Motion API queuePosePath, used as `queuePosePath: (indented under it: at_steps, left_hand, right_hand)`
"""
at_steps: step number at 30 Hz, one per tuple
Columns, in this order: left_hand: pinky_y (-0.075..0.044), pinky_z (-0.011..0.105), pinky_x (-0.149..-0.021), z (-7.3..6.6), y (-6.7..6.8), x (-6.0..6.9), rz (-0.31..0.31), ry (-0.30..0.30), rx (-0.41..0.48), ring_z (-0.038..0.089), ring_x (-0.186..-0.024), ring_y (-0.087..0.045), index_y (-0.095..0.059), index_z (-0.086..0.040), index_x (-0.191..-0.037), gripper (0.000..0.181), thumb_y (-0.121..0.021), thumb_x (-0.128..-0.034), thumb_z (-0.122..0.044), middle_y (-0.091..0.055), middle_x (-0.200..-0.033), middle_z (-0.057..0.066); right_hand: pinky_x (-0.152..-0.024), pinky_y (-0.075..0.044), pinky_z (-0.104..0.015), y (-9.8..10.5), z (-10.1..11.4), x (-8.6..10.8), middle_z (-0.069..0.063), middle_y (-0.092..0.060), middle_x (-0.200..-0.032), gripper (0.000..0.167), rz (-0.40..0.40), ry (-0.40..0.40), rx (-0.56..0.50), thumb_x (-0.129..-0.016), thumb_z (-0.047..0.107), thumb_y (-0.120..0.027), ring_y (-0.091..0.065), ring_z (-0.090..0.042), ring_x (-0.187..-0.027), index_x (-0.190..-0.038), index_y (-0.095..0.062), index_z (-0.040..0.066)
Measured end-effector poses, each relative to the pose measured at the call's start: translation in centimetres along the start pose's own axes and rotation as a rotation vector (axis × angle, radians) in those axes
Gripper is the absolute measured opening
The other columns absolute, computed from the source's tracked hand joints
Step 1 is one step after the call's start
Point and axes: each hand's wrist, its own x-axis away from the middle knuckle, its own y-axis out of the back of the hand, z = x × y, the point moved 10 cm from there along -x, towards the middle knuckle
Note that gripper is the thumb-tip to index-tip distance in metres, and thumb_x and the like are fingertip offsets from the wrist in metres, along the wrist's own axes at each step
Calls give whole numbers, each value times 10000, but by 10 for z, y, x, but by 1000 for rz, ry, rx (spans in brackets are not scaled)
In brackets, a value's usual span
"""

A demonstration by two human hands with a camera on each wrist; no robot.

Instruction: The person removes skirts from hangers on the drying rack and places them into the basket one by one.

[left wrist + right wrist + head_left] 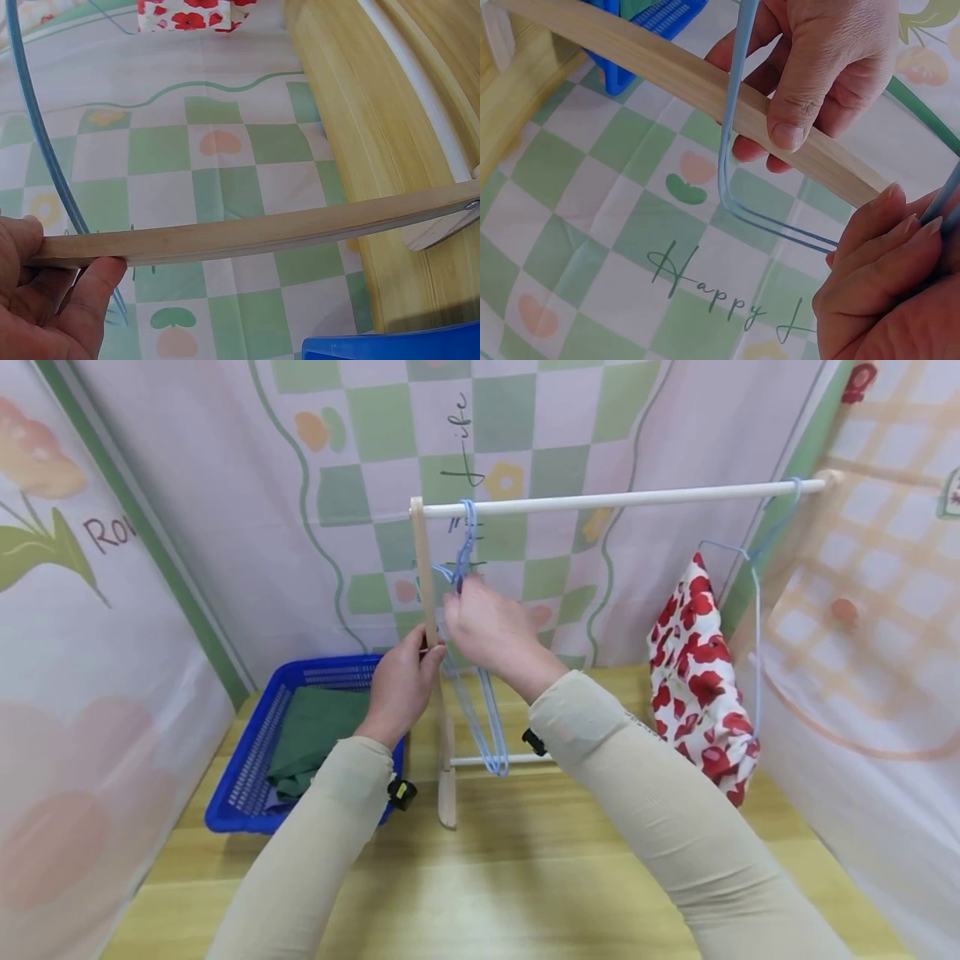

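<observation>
Light blue clothes hangers (493,735) hang bunched together by their hooks at the left end of a white rod (637,500). My right hand (495,622) holds them just below the hooks, fingers curled round the blue wire (735,82) in the right wrist view. With thumb and fingers on opposite sides, my left hand (401,685) grips the rack's wooden upright (423,560). The same upright (225,236) crosses the left wrist view, with a blue hanger (45,142) behind it. Some of the hangers' upper part is hidden by my right hand.
A blue plastic basket (232,768) holding folded green cloth (318,735) stands left of the rack. At the rod's right end, a white cloth with red flowers (701,685) hangs on another blue hanger (757,643). Below lies a wooden tabletop (480,885), with patterned curtains around.
</observation>
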Motion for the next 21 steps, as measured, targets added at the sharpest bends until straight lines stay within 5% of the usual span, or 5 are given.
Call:
queuePosePath:
  at_steps: [8, 21]
  left_hand:
    - [-599, 453, -883, 1, -1, -1, 2, -17, -2, 288, -1104, -712, -629, -75, -1249, 232, -563, -1097, -238, -732, -1175, 129]
    - [-600, 447, -853, 0, -2, 0, 15, -19, 7, 279, -1066, -718, -632, -83, -1228, 214, -555, -1101, -237, -723, -1111, 114]
  right_hand:
    - [-736, -511, -449, 0, -9, 4, -105, -634, -1037, 634, 11, -67, -71, -1100, 554, -286, -614, -308, -849, -1406, -462, 27]
    - [-673, -484, -422, 7, -13, 9, -79, -629, -988, 586, -19, -51, -138, -1094, 566, -312, -603, -288, -781, -1368, -472, 73]
